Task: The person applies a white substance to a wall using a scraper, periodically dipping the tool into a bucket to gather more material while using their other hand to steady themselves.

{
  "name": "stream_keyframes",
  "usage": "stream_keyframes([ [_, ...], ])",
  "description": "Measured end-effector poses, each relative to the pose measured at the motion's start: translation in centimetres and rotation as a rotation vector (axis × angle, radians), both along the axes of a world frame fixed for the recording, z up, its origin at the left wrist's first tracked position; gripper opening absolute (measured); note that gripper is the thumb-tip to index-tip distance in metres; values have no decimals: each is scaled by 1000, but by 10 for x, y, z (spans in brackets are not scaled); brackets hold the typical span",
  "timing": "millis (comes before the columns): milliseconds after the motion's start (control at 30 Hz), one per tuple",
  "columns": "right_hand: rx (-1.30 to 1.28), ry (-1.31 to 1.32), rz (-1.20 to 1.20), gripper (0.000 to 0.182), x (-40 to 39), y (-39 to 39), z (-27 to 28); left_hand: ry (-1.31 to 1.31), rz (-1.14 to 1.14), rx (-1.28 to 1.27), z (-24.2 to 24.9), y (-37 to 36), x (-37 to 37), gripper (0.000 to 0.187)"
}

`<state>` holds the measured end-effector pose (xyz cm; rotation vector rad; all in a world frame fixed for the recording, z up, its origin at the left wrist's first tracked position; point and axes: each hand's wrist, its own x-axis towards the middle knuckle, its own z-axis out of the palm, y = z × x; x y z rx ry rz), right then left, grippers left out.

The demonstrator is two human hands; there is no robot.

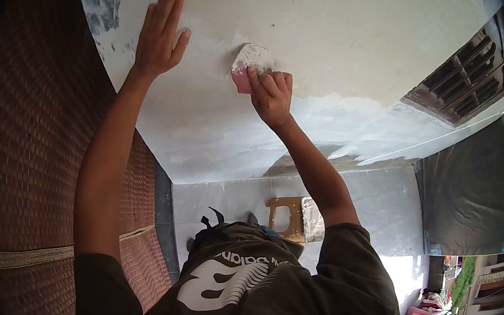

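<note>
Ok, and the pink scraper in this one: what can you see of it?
The pink scraper is a thin, flat piece that looks like plastic. Thick, lumpy off-white paste covers its upper part, hiding that edge; bare pink shows at the lower left. The right hand grips it from the lower right, covering part of it. It is held up at the pale wall; whether its edge touches the surface cannot be told.

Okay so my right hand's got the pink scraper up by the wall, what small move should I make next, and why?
I'd probably press the pink scraper lightly to the wall and draw it sideways with your right hand, since a thick lump of pale paste sits on it, apparently ready to spread.
</note>
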<state>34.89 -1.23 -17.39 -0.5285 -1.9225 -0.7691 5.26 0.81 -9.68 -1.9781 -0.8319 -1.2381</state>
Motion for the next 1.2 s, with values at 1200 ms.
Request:
stream_keyframes([
  [1200, -85, 132, -197, 46, -36, 11, -66, 79, 133, -59, -12, 9, -9, 75],
])
